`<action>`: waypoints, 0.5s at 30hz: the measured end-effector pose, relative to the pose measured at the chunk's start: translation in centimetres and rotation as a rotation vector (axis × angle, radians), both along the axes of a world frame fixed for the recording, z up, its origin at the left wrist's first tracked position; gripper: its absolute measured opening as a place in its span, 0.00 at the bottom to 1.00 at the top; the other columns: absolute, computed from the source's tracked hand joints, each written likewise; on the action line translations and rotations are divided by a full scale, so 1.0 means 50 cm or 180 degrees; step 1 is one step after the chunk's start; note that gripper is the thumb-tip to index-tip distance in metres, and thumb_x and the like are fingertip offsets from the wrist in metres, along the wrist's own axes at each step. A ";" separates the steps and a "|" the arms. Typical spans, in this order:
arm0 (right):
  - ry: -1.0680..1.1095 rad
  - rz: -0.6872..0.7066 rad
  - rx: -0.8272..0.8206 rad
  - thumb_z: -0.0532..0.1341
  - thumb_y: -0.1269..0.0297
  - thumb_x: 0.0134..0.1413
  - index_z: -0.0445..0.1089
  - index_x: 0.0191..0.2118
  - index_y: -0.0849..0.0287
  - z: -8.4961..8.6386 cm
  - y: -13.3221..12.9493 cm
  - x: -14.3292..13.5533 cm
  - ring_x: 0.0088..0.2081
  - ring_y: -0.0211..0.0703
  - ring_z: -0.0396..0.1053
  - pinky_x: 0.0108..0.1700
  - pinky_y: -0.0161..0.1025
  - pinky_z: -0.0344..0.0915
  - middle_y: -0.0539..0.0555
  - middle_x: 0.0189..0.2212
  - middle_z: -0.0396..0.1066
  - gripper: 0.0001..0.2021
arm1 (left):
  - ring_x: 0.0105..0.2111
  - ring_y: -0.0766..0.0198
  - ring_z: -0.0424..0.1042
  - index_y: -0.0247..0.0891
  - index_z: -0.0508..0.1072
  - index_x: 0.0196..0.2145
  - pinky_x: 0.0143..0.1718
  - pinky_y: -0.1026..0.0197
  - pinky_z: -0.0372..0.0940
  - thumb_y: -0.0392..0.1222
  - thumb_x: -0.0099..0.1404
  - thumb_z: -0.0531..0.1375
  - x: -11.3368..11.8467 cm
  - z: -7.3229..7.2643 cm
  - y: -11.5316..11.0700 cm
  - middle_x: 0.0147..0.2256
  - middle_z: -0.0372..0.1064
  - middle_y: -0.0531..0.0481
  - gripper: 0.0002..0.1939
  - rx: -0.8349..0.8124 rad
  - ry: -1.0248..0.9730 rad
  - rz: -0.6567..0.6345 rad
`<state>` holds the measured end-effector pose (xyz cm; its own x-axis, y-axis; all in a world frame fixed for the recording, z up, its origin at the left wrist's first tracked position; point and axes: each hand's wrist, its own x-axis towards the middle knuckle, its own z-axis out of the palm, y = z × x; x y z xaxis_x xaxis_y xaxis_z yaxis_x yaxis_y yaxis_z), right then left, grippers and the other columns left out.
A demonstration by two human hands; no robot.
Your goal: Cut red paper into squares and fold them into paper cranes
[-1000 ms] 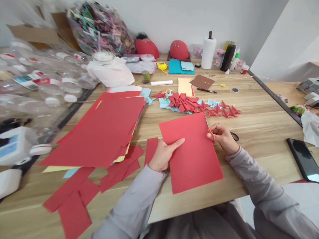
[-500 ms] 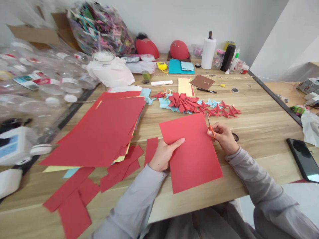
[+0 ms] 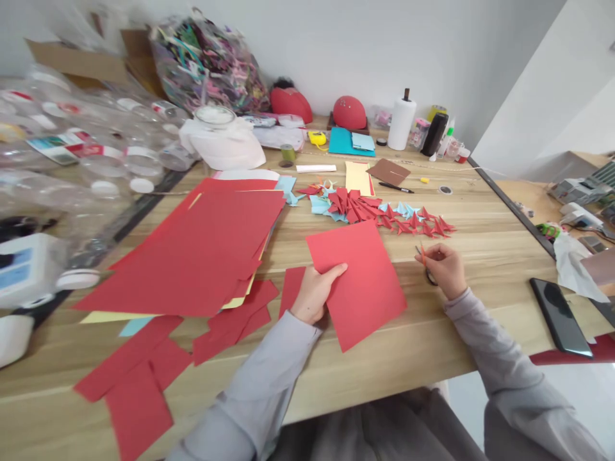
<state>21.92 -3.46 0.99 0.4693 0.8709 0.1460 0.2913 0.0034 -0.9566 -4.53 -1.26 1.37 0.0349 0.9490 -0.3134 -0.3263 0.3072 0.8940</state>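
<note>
My left hand (image 3: 314, 293) pinches the left edge of a red paper sheet (image 3: 358, 278) that lies tilted over the wooden table (image 3: 485, 246). My right hand (image 3: 444, 269) is off to the sheet's right, apart from it, closed around small orange-handled scissors (image 3: 425, 259) with the blades pointing up and away. Beyond the sheet lies a row of folded red and light-blue paper cranes (image 3: 379, 211).
A stack of red sheets (image 3: 202, 250) and red offcuts (image 3: 144, 378) cover the left. Clear plastic bottles (image 3: 72, 160) crowd the far left. A black phone (image 3: 560, 317) lies at right. A paper-towel roll (image 3: 401, 121), black pen (image 3: 396, 187) and brown card (image 3: 389, 171) sit at the back.
My right hand has pulled the scissors away from the sheet's right edge and out to the right. The sheet now looks narrower and has swung further left in my left hand.
</note>
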 end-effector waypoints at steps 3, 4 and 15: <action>-0.0547 -0.0330 -0.0178 0.72 0.48 0.28 0.67 0.21 0.59 -0.001 -0.022 0.081 0.21 0.37 0.63 0.22 0.35 0.58 0.50 0.17 0.67 0.21 | 0.32 0.56 0.76 0.34 0.77 0.35 0.36 0.56 0.69 0.45 0.39 0.73 0.000 0.000 0.001 0.35 0.78 0.45 0.23 -0.0009 -0.0036 -0.0017; -0.0719 -0.0414 -0.0269 0.72 0.48 0.29 0.67 0.21 0.60 -0.003 -0.029 0.110 0.21 0.38 0.63 0.22 0.35 0.58 0.51 0.17 0.68 0.21 | 0.31 0.55 0.76 0.34 0.77 0.34 0.36 0.56 0.69 0.45 0.39 0.73 0.001 0.001 0.001 0.35 0.78 0.45 0.23 -0.0018 -0.0049 -0.0039; -0.1453 -0.0249 -0.1261 0.71 0.54 0.28 0.72 0.18 0.62 0.010 -0.028 0.218 0.17 0.38 0.64 0.20 0.35 0.60 0.53 0.12 0.68 0.15 | 0.35 0.53 0.77 0.33 0.76 0.38 0.38 0.55 0.70 0.44 0.40 0.73 -0.002 -0.003 0.009 0.39 0.78 0.41 0.26 0.0035 -0.0422 -0.0203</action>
<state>32.82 -4.88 1.48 0.5004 0.8656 0.0196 0.6574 -0.3651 -0.6592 -4.62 -0.83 1.23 0.1357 0.9469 -0.2915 -0.4219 0.3214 0.8478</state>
